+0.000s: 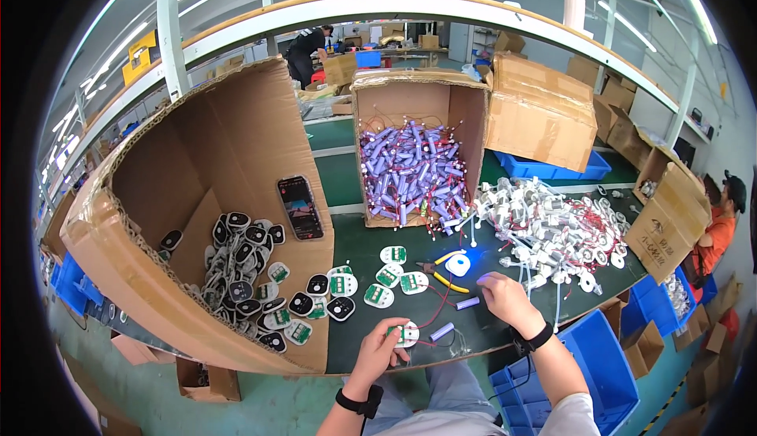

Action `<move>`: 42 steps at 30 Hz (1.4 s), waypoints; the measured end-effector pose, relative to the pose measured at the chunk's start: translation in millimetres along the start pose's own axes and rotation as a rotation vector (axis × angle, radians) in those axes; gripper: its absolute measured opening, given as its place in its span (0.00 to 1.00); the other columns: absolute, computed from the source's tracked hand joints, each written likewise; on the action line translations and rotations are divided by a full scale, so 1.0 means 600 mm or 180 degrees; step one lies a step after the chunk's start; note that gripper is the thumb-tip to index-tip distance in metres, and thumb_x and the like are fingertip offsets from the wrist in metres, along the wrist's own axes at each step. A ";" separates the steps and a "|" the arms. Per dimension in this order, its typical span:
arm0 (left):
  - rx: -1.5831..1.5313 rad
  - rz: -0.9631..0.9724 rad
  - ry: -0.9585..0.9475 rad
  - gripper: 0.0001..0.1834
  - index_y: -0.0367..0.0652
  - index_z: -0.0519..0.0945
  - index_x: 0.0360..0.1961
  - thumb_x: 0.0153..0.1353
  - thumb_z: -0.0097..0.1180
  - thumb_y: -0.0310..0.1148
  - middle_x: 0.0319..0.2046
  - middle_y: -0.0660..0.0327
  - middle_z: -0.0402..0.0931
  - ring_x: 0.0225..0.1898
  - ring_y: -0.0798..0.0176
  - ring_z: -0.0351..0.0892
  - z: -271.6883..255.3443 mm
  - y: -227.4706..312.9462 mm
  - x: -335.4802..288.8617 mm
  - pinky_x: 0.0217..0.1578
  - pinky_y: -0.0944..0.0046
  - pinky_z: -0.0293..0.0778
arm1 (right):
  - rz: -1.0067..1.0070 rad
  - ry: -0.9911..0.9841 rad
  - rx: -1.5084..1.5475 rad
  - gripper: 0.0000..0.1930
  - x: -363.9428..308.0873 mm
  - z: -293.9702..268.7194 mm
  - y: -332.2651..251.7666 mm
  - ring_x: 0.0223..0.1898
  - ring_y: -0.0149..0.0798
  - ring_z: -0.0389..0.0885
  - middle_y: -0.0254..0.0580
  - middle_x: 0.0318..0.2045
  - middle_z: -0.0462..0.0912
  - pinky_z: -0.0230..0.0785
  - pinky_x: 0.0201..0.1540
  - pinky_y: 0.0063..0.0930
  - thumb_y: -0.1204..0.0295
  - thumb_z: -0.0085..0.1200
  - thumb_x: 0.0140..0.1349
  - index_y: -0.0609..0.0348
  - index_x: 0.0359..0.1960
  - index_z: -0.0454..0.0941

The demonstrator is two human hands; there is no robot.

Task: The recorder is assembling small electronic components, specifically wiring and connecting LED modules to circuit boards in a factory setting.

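Near the table's front edge my left hand [380, 351] grips a white oval housing with a green circuit board [408, 333]. Red wires run from it to a purple cylindrical battery [467, 303], and another purple battery [442, 331] lies close beside it. My right hand [506, 300] is raised over the table to the right, fingers drawn together; what they hold, if anything, is too small to make out. Beyond its fingertips are a white round part [457, 264] in a blue glow and yellow-handled pliers [449, 282]. Several more circuit boards in white housings [378, 296] lie left of these.
A large carton [197, 136] on the left holds many black-and-white panels and a phone [300, 207]. A carton [481, 121] of purple batteries stands behind. White wired parts [552, 231] are heaped at right. Blue bins [591, 357] stand below the table; other people are farther off.
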State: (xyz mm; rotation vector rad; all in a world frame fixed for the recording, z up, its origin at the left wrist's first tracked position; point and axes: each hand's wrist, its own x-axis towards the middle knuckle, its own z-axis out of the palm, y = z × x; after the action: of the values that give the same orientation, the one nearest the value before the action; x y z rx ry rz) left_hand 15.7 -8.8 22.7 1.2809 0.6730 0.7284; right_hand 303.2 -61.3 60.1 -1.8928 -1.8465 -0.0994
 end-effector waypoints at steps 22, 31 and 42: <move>-0.0033 0.0055 -0.0265 0.15 0.44 0.70 0.53 0.68 0.44 0.34 0.32 0.63 0.76 0.28 0.76 0.76 0.000 -0.010 0.006 0.21 0.78 0.66 | 0.1230 0.0387 -0.0411 0.11 -0.042 -0.056 0.144 0.34 0.51 0.79 0.50 0.29 0.80 0.71 0.37 0.40 0.68 0.58 0.52 0.60 0.35 0.79; -0.0066 0.0132 -0.0294 0.16 0.45 0.70 0.54 0.68 0.43 0.36 0.35 0.64 0.75 0.28 0.77 0.75 -0.008 -0.009 -0.002 0.22 0.79 0.67 | 0.1045 0.0238 -0.0530 0.17 0.017 -0.004 0.197 0.27 0.48 0.80 0.52 0.23 0.79 0.71 0.31 0.38 0.74 0.58 0.46 0.63 0.39 0.72; 0.0020 0.0102 -0.0335 0.15 0.45 0.70 0.54 0.68 0.43 0.35 0.34 0.65 0.75 0.28 0.78 0.75 -0.008 -0.007 -0.002 0.22 0.79 0.66 | 0.0813 0.1439 0.2844 0.12 0.076 -0.133 0.125 0.19 0.18 0.61 0.28 0.20 0.72 0.51 0.21 0.13 0.74 0.45 0.62 0.63 0.44 0.76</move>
State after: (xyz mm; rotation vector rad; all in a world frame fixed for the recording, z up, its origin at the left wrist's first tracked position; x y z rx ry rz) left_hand 11.4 -7.4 17.8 1.3289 0.5710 0.6805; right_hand 401.0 -47.6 125.9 -1.2963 -1.0546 0.3108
